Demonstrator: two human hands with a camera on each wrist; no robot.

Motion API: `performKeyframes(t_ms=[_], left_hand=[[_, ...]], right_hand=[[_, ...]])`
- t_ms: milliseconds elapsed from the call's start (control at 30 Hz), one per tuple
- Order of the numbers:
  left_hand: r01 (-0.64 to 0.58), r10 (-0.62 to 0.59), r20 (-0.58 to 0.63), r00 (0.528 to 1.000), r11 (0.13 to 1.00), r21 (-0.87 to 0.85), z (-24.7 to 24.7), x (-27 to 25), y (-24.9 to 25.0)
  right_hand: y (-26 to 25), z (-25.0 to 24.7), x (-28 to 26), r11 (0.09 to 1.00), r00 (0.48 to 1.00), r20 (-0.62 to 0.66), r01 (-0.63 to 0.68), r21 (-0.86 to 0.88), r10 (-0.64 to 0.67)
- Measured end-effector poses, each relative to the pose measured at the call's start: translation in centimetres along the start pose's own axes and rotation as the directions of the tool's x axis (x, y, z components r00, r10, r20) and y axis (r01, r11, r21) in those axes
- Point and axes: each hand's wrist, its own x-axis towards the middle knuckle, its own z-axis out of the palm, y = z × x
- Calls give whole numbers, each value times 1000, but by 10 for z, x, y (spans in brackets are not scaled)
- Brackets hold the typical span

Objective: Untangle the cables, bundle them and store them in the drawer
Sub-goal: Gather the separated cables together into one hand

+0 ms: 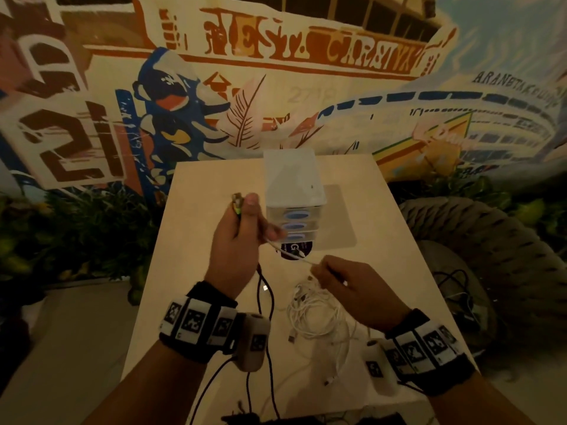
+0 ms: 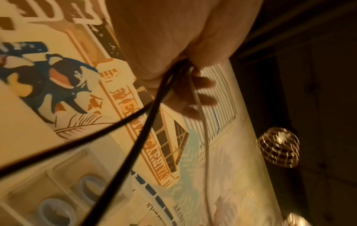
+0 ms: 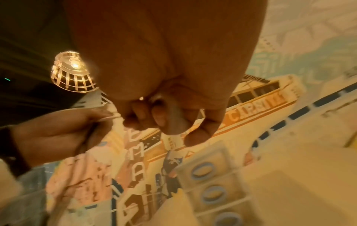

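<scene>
My left hand [image 1: 245,222] is raised above the table and grips a doubled black cable [image 1: 264,291], whose plug ends [image 1: 237,204] stick up beside the thumb. Its strands hang down from the palm [image 2: 146,126]. A white cable [image 1: 288,251] stretches from the left fingers to my right hand [image 1: 320,269], which pinches it with curled fingers [image 3: 164,120]. Under the right hand a tangle of white cables [image 1: 316,317] lies on the table. The small white drawer unit [image 1: 294,185], with three drawers with blue oval handles, stands shut behind the hands.
The pale table [image 1: 208,179] is narrow, with edges close on both sides. A dark item with a purple label [image 1: 296,250] lies in front of the drawers. A woven seat [image 1: 491,240] with black cords [image 1: 457,289] stands at the right. Plants [image 1: 76,234] line the painted wall.
</scene>
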Motion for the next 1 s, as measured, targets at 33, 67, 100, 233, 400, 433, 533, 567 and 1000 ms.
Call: performKeyframes(t_ms=[33, 67, 100, 233, 400, 433, 533, 567, 1000], left_hand=[[10, -12, -31, 999, 998, -62, -5, 2, 4], [12, -18, -69, 997, 996, -90, -11, 6, 8], [16, -26, -105, 994, 995, -103, -17, 9, 10], [26, -52, -211, 976, 992, -125, -38, 24, 14], [5, 13, -122, 992, 990, 142, -28, 18, 12], [-56, 70, -45, 997, 964, 260, -21, 12, 14], [-205, 132, 239, 962, 927, 313, 10, -6, 22], [-224, 123, 328, 937, 930, 292, 22, -11, 24], [-307, 176, 341, 924, 872, 381, 14, 0, 36]], right_hand=[[12, -8, -8, 999, 1000, 14, -19, -40, 20], [25, -16, -18, 996, 999, 21, -46, -72, 48], [37, -26, -29, 993, 997, 12, -81, -86, 83], [72, -70, -69, 970, 964, -146, -233, -69, 221], [60, -102, -89, 927, 887, -299, -374, -18, 352], [49, -104, -86, 935, 891, -314, -353, -28, 327], [10, -107, -64, 976, 944, -302, -177, -123, 133], [-5, -107, -55, 978, 959, -274, -123, -167, 74], [-6, -133, -59, 967, 989, -44, -146, -210, 140]])
